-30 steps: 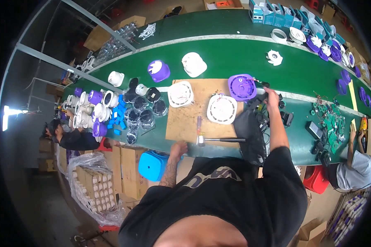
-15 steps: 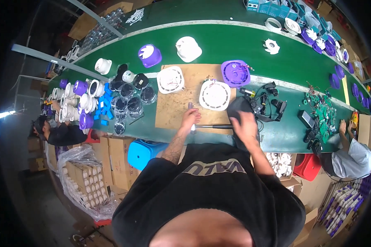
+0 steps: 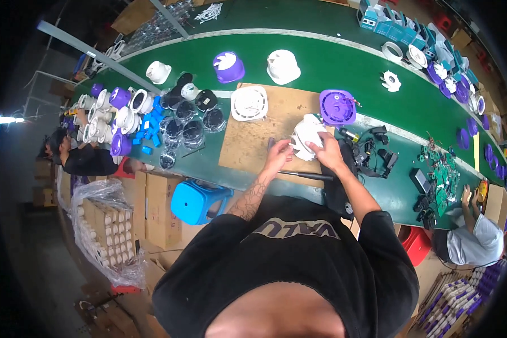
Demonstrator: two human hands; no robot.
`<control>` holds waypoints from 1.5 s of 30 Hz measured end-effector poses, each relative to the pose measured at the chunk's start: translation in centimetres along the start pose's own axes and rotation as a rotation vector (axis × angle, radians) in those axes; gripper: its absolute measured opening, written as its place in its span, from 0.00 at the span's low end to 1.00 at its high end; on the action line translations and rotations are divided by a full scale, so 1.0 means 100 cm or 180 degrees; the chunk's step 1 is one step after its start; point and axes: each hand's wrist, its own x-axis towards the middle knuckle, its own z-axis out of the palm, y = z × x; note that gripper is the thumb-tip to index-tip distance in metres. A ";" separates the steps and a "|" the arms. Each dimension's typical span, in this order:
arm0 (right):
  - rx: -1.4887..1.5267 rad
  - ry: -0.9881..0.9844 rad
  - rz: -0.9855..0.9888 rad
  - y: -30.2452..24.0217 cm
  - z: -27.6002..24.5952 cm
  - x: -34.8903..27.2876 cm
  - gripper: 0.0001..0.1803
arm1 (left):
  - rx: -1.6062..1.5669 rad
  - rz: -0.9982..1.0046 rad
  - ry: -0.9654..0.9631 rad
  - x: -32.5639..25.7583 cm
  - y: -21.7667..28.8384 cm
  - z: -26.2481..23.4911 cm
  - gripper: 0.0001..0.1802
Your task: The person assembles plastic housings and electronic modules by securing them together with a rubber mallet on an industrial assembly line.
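Note:
A white fan unit point(image 3: 308, 134) is between my hands above the cardboard sheet, tilted so that its curved blades show. My right hand point(image 3: 329, 152) grips its right side, thumb over the blades. My left hand point(image 3: 278, 156) closes on the lower left blades with its fingertips. Just below lies a black-handled tool point(image 3: 305, 175), its left end partly hidden by my left hand. A white round-cornered housing point(image 3: 249, 103) rests on the sheet's far left corner. At the far right corner sits a purple housing point(image 3: 339, 107) with wires at its edge.
Dark round parts in clear wrap point(image 3: 192, 132) and blue blocks point(image 3: 146, 134) lie left of the cardboard sheet point(image 3: 244, 145). Black adapters and cables point(image 3: 372, 155) lie right, green circuit boards point(image 3: 440, 177) beyond. Fan units point(image 3: 283, 66) stand on the green belt. People work at both sides.
The white housing that lay face down near the right of the sheet is now turned up in both hands, showing blades. My left hand has left the tool. The whole view has shifted slightly.

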 end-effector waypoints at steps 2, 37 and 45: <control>0.0745 0.0249 0.0389 -0.007 -0.014 -0.006 0.31 | 0.0018 0.0161 -0.0026 0.004 0.010 0.006 0.21; 0.0333 0.1274 0.0134 0.015 0.037 -0.016 0.37 | 0.1775 0.0787 0.1168 -0.097 0.015 -0.097 0.08; 0.3513 0.0185 0.2611 0.039 0.059 0.016 0.33 | 0.0680 0.0849 0.1441 -0.057 0.067 -0.092 0.07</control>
